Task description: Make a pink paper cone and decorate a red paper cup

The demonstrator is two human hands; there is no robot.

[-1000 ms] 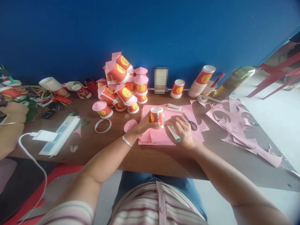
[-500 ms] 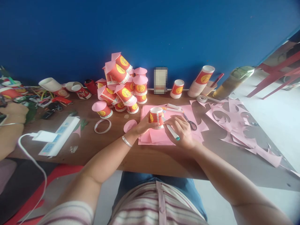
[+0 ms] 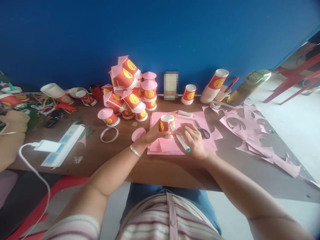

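Note:
A red and white paper cup [image 3: 165, 126] with a yellow emblem is held over the pink paper sheets [image 3: 162, 146]. My left hand [image 3: 153, 133] is closed round its left side. My right hand [image 3: 192, 138] grips a white marker [image 3: 182, 141] with a green end, its tip at the cup's pale seam. Left of my left hand lies a pink paper disc [image 3: 138, 134]. Scissors [image 3: 205, 133] and an orange and white pen [image 3: 185, 117] rest on the pink sheets beyond my right hand.
Cups with pink cone tops [image 3: 132, 100] are piled at the back left. A tape ring [image 3: 109, 134] and power strip [image 3: 62, 146] lie left. Pink offcuts [image 3: 257, 143] and a bottle [image 3: 246, 87] are right. A person's hand [image 3: 16, 120] shows far left.
My right hand has shifted slightly left with the marker, whose tip now meets the cup's seam. My left hand and the cup have hardly moved.

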